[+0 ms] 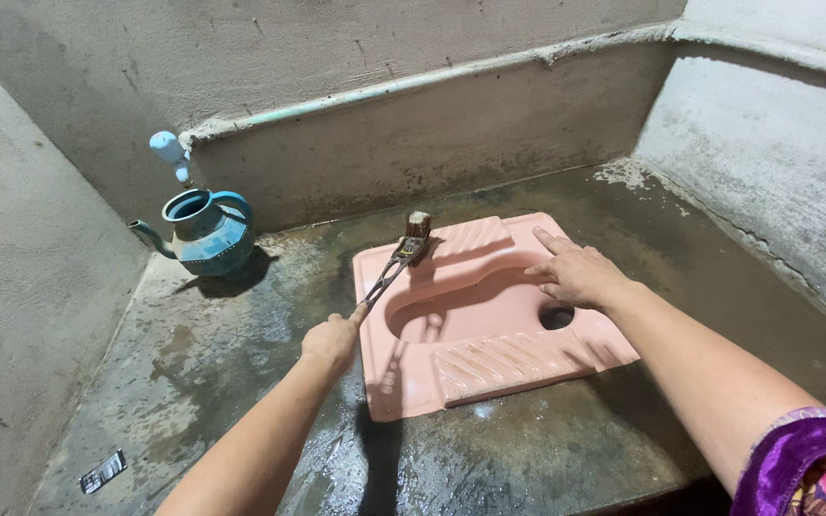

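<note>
Left hand: the left hand point(330, 339) has its grip closed around the end of a long thin-handled scrubbing brush with a worn brown bristle head point(403, 253), held out over the left rim of the pan.
Brush: its bristle head rests at the far edge of the pale pink ceramic squat toilet pan point(489, 368), just beside the far ribbed footrest.
Right hand: the right hand point(576, 275) lies flat with its grip open and empty, fingers spread, palm pressing on the pan's right rim just beside the dark drain hole point(555, 317).
Pan: set into the wet, stained concrete floor point(566, 449), roughly in its middle, near the back wall.
Doing it well: judging by the long reach, short firm strokes with the bristles kept flat would scrub best, the braced palm steadying the body on the slick floor.
Jug: a blue plastic spouted water jug point(205, 232) stands in the far left corner of the floor, below a pale blue tap point(169, 150).
Packages: a small flat dark sachet with pale print point(102, 472) lies near the floor's near left edge.
</note>
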